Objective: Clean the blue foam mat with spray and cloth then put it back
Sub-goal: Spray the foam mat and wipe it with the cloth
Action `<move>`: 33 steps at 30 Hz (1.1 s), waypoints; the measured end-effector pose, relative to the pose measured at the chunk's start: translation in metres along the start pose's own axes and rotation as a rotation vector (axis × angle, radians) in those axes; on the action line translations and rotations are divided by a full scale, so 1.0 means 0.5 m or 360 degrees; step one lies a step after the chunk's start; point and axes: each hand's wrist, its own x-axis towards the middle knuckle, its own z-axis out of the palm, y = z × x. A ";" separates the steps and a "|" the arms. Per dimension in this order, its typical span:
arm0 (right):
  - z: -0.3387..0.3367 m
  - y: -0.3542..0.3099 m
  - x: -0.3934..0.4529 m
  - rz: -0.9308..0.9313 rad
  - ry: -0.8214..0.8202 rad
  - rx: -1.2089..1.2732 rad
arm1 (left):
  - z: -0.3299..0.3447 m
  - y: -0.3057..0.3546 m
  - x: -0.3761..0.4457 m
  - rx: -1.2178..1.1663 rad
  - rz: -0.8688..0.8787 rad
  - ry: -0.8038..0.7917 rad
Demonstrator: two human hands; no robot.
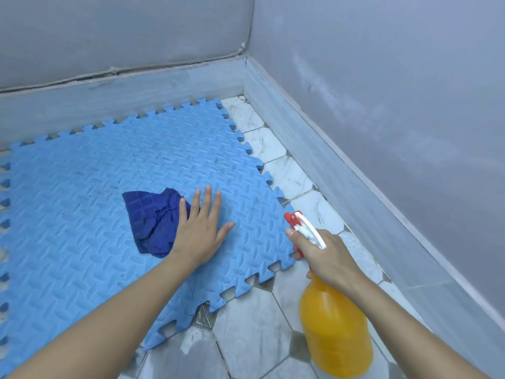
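The blue foam mat (90,203) lies flat on the tiled floor, made of interlocking pieces with toothed edges and faint dark smudges near its middle. A crumpled dark blue cloth (153,220) rests on the mat. My left hand (200,228) lies flat on the mat with fingers spread, its little-finger side overlapping the cloth's right edge. My right hand (323,258) grips the neck of an orange spray bottle (336,332). The bottle's red and white nozzle points toward the mat's right edge, and it hangs over the tiles beside the mat.
Pale marble-look floor tiles (251,337) show to the right of and in front of the mat. A grey skirting board (109,99) and walls close the corner behind and to the right. A thin cable runs along the top of the back skirting.
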 end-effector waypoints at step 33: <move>-0.119 -0.104 0.023 -0.1286 0.1046 -0.0197 | -0.129 0.032 0.049 0.0046 0.0171 0.0196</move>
